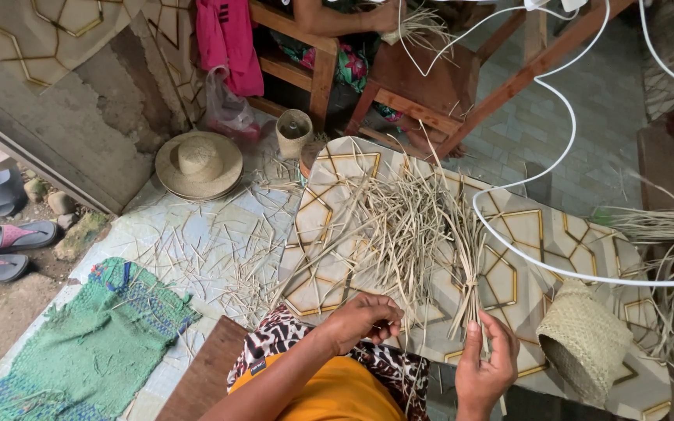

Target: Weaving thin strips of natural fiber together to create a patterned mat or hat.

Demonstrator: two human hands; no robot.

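Left hand (364,320) pinched shut on thin straw strands (399,226) fanned over the patterned floor mat (337,234), right hand (485,366) clasping a tied bundle upright (white cable (555,168) looping just beside), likely to snag or snap brittle strips if tugged.

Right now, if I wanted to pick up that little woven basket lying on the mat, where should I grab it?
Probably by the rim. The woven basket lies tipped on its side on the patterned mat, with its open mouth facing down-left. Come from that side and pinch the rim edge; the rounded body looks harder to grasp.
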